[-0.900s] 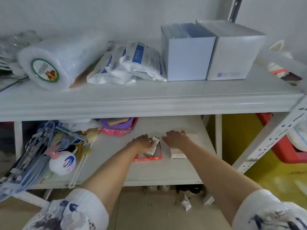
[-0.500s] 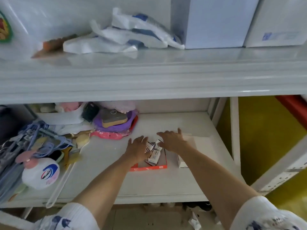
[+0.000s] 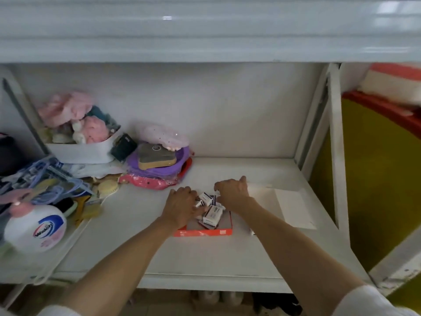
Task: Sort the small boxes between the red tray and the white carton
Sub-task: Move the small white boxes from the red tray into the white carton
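Small boxes (image 3: 213, 215) lie heaped in the red tray (image 3: 205, 232) on the lower shelf (image 3: 136, 224), one bigger white box on top near the front, smaller ones behind it toward the back edge. White carton (image 3: 289, 208) sits just right of the tray, its flap open flat. Since half a second ago both hands have closed in: left hand (image 3: 182, 207), earlier spread flat beside the tray, now rests over the tray's left side with fingers curled against the boxes; right hand (image 3: 232, 192) arches over the back boxes, fingers bent down, tips hidden, so cannot tell whether it pinches one. Looks like picking has started, but no box is in the carton yet. Clutter at left: purple bowl (image 3: 159, 165), lotion bottle (image 3: 34, 226).
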